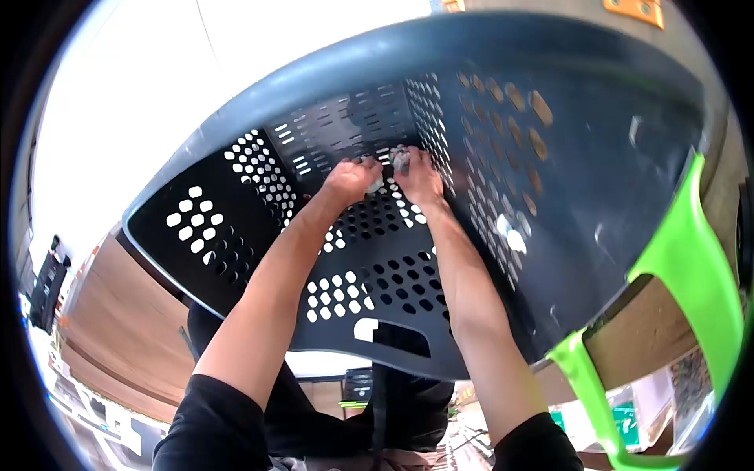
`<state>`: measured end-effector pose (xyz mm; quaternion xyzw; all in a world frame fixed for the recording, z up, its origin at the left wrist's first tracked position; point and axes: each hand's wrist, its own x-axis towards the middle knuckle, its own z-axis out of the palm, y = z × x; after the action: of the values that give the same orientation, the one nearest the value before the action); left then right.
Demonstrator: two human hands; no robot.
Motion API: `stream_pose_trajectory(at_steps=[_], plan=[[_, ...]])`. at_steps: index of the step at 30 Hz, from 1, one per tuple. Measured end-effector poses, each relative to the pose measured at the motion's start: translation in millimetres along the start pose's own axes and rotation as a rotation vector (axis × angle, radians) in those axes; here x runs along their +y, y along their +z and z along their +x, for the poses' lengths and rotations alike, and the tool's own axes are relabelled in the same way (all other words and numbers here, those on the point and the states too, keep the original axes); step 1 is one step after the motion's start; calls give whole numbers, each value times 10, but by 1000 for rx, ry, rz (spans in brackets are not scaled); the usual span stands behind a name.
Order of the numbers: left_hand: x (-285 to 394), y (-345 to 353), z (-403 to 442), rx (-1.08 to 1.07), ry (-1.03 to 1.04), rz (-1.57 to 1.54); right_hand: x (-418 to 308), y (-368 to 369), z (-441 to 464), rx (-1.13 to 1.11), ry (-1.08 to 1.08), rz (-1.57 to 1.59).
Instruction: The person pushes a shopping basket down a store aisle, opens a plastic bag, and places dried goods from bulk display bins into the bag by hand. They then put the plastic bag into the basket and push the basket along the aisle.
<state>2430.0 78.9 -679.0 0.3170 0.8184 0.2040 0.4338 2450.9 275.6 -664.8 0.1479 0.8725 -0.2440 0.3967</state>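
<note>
A large black plastic basket (667, 118) with perforated walls lies tipped, its opening facing me. Both my arms reach deep into it. My left hand (351, 180) is closed around a crumpled whitish wad (375, 185) near the basket's far end. Just to its right, my right hand (422, 180) grips a second crumpled grey-white wad (400, 160) close to the far corner. Whether the wads are cloth or paper I cannot tell. A bright green handle (691, 251) hangs from the basket's right rim.
Under the basket is a brown wooden surface (118, 330) with a curved look from the lens. An orange metal piece (635, 9) sits at the top right. A black object (51, 282) stands at the far left. Below the green handle are green and clear items (626, 424).
</note>
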Motion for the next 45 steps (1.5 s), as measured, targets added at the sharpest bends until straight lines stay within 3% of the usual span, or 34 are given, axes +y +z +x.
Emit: stream_pose_trajectory(at_steps=[5, 7, 9, 11, 15, 17, 19, 21, 23, 27, 29, 32, 33, 35, 37, 39, 43, 45], plan=[[204, -646, -500, -19, 28, -2, -367, -499, -504, -61, 138, 42], [408, -1057, -872, -79, -83, -103, -546, -751, -861, -67, 171, 41], [703, -1746, -1312, -61, -102, -191, -741, -1092, -1350, 9, 53, 128], [815, -2288, -1759, -31, 51, -223, -1038, -1450, -1915, 131, 40, 201], [1475, -3617, -2726, -109, 152, -165, -1515, -1789, -3088, 125, 164, 243], [1736, -3958, -3215, -60, 339, -304, -1823, -1857, -3676, 205, 222, 262], [1892, -4060, -3665, -132, 373, -762, -2077, -1606, -4188, 397, 223, 401], [2131, -4253, -4119, -333, 267, -1197, -2449, -1366, -4651, 408, 326, 572], [2234, -4250, -4479, -393, 277, -1536, -2887, -1077, -5083, 536, 397, 699], [2328, -4152, -4903, -459, 257, -1730, -3193, -2, -5398, 529, 555, 995], [2402, -4103, -5038, -452, 278, -1736, -3145, -5, -5533, 455, 476, 912], [2386, -4104, -5039, -532, 293, -1769, -3138, -162, -5725, 566, 589, 867], [2429, -4130, -5062, -523, 214, -1739, -3137, -222, -5791, 582, 592, 882], [2543, -4098, -5097, -506, 45, -1681, -3112, -224, -5952, 737, 552, 959], [2584, -4077, -5067, -651, 76, -1647, -3163, -313, -6197, 866, 424, 992], [2674, -4051, -5085, -641, -5, -1531, -3159, -272, -6414, 936, 155, 1150], [2967, -3980, -5451, -567, -88, -1372, -3620, -686, -7357, 762, -135, 1701], [3018, -3924, -5692, -623, 1, -1316, -3845, -745, -7544, 863, -344, 1881]])
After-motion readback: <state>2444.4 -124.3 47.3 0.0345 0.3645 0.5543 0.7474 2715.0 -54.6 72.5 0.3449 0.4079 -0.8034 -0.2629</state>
